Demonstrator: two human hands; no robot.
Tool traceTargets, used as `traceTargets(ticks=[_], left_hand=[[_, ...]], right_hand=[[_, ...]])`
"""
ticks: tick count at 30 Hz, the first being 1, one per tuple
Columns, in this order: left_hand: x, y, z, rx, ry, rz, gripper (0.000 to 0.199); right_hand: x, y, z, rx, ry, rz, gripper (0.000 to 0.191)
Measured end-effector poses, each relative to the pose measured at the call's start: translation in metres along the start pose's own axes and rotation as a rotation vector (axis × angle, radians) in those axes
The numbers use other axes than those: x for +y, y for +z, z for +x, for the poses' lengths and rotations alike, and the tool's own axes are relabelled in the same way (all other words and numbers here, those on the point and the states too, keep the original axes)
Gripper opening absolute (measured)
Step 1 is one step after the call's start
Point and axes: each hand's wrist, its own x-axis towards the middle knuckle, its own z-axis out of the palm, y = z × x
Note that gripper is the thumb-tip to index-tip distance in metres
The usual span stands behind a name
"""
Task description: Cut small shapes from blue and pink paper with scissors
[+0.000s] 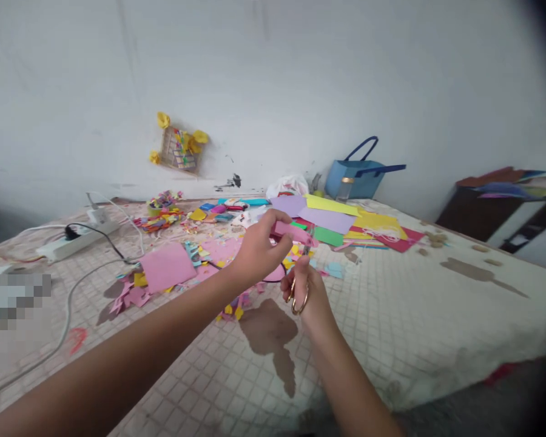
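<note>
My left hand [264,243] pinches a piece of pink paper [291,230] above the middle of the table. Just to the right and nearer to me, my right hand [306,288] is closed round the gold handles of a pair of scissors [299,298]. The scissors point away from me, and their blades are at the right end of the pink paper. Below and left of my hands lie pink sheets [168,267] among many small pink, yellow and blue scraps.
Coloured sheets [330,220] and a blue bag [357,179] stand or lie towards the wall. At the left are a power strip [77,240] with cables and a pile of colourful cut pieces [161,220]. Stains mark the quilted cover [368,315].
</note>
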Motion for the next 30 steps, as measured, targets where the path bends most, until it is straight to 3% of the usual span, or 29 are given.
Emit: traceTargets(ticks=[5, 10, 13, 17, 19, 22, 26, 28, 30], left_hand=[[-0.004, 0.030, 0.015, -0.058, -0.048, -0.073, 0.024], [-0.013, 0.031, 0.015, 0.031, -0.183, -0.231, 0.033], [-0.021, 0.010, 0.006, 0.089, -0.266, -0.314, 0.031], [-0.033, -0.043, -0.023, 0.118, -0.334, -0.418, 0.025], [-0.040, -0.070, -0.040, -0.001, -0.396, -0.527, 0.028], [-0.050, -0.098, -0.058, -0.193, -0.483, -0.614, 0.048], [-0.063, -0.112, -0.065, -0.241, -0.520, -0.669, 0.064], [-0.068, -0.112, -0.066, -0.228, -0.547, -0.673, 0.067], [-0.070, -0.107, -0.070, -0.182, -0.569, -0.677, 0.065]], right_hand=[[0.005, -0.011, 0.011, 0.090, 0.050, -0.009, 0.063], [0.009, -0.009, 0.010, 0.097, 0.060, 0.001, 0.063], [0.010, -0.013, 0.006, 0.076, 0.054, 0.018, 0.062], [-0.001, -0.016, 0.010, 0.015, 0.034, 0.040, 0.062], [-0.013, -0.005, 0.017, -0.070, 0.023, 0.045, 0.057], [-0.032, 0.030, 0.027, -0.340, -0.003, 0.039, 0.044], [-0.036, 0.082, 0.027, -0.687, 0.063, 0.029, 0.035], [-0.028, 0.095, 0.024, -0.709, 0.096, 0.077, 0.034], [-0.018, 0.098, 0.022, -0.639, 0.103, 0.136, 0.032]])
